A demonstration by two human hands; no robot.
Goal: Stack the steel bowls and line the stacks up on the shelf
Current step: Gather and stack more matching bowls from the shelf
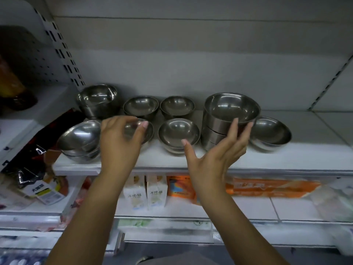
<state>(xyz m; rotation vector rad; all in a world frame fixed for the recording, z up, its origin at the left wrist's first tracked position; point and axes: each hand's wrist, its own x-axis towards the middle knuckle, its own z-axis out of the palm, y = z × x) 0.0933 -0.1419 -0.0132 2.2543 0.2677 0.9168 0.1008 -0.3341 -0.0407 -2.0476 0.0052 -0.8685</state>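
Near the left end of the shelf (286, 158), a tilted two-bowl stack (80, 138) sits at the front edge. Just to its right, the left hand (118, 142) arches over a small bowl (150, 131); I cannot tell whether it grips the bowl. Further right, the right hand (214, 157) is spread open, with straight fingertips touching the tall stack (214, 123). Bare shelf lies beyond the far-right bowl (271, 132).

Roughly eight bowl stacks (178, 131), two cartons (134, 192)
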